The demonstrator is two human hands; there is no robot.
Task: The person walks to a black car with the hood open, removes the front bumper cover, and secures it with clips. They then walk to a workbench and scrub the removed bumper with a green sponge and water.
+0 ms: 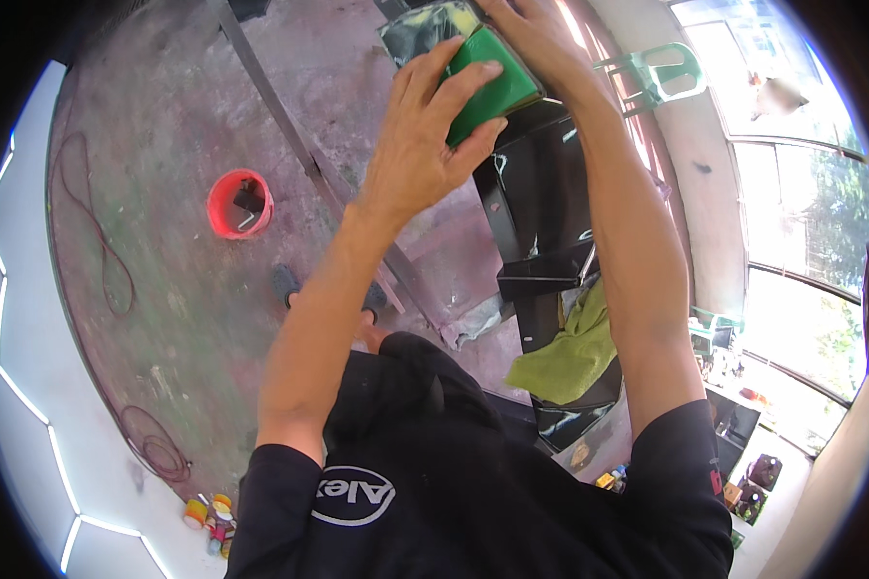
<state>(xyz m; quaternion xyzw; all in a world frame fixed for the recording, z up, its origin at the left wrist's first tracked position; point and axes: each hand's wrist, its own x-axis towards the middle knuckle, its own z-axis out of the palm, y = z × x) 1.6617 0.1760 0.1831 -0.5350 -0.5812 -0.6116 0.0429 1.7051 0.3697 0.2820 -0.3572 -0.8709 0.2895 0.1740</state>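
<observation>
A flat bright green pad (pixel 497 85) is gripped by my left hand (pixel 425 125), its thumb on the near edge and its fingers spread across the top. The pad lies against a glossy dark panel (pixel 423 37) with pale yellow reflections, at the top of the view. My right hand (pixel 531 37) reaches to the far side of the panel, just right of the pad. Its visible fingers are stretched out, and the upper edge of the picture cuts off part of it.
Glossy black panels (pixel 546 193) stand below the pad, with a yellow-green cloth (pixel 574 352) draped over them. A red bucket (pixel 215 205) holding dark items sits on the floor, left of a long metal bar (pixel 280 121). A green plastic stool (pixel 681 72) stands right.
</observation>
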